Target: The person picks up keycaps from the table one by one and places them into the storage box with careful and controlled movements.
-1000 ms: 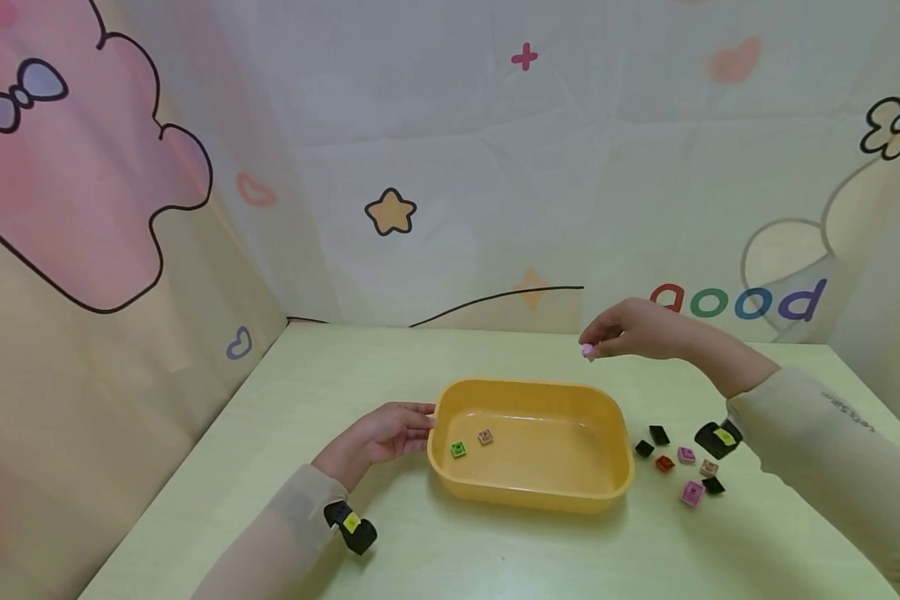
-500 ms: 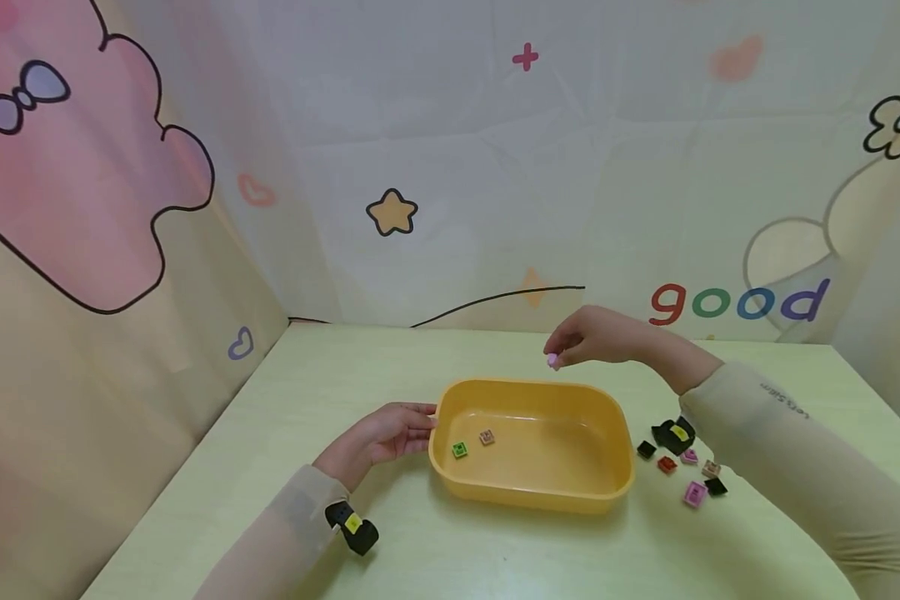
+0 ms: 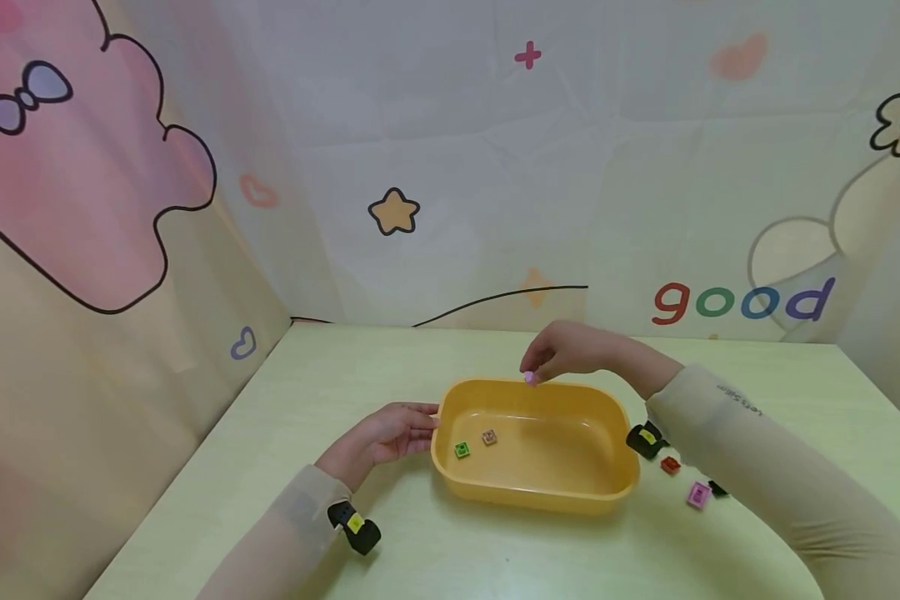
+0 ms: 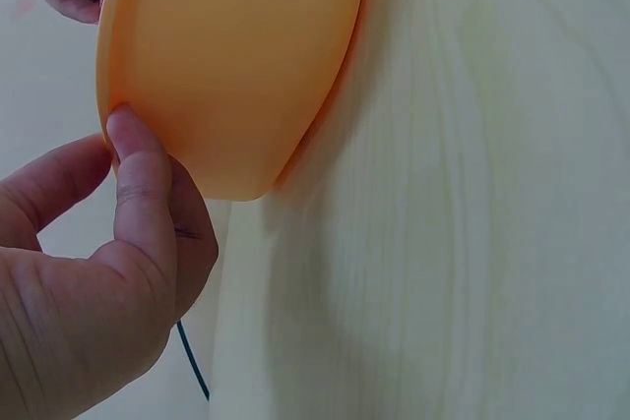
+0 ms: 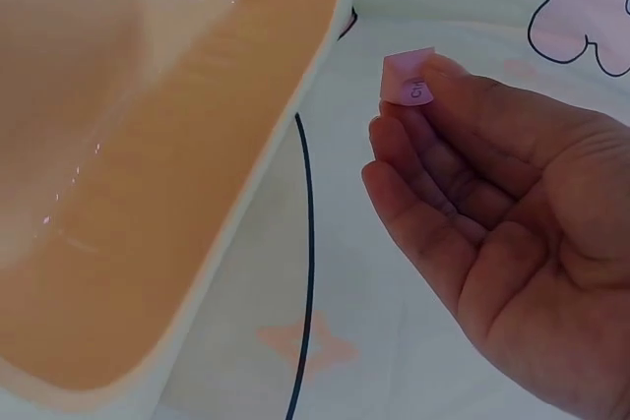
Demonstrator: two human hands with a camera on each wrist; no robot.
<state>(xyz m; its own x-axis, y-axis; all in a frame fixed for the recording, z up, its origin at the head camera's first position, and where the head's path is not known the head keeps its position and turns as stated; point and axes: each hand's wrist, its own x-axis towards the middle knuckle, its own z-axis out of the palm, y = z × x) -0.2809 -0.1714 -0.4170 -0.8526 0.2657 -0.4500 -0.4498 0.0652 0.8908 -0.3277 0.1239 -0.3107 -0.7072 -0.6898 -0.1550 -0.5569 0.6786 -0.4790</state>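
Note:
My left hand (image 3: 390, 433) pinches the left rim of an orange-yellow plastic tub (image 3: 525, 493); in the left wrist view, thumb and fingers lie on either side of that rim. Above the tub's back edge, my right hand (image 3: 566, 348) holds a small pink keycap (image 5: 406, 78) between thumb and fingertips. Dark lettering shows on its side in the right wrist view. Inside the tub, toward its left end, lie a green keycap (image 3: 461, 450) and a beige keycap (image 3: 489, 437), a little apart.
Right of the tub, a red keycap (image 3: 670, 465), a larger pink keycap (image 3: 697, 495) and a black keycap (image 3: 718, 489) lie on the pale table (image 3: 495, 558). My right sleeve covers part of that area. A printed curtain (image 3: 480, 208) hangs behind the table.
My right hand has moved left and down with the pink keycap, from beyond the tub's back right corner to above its back rim. My left hand has stayed at the rim.

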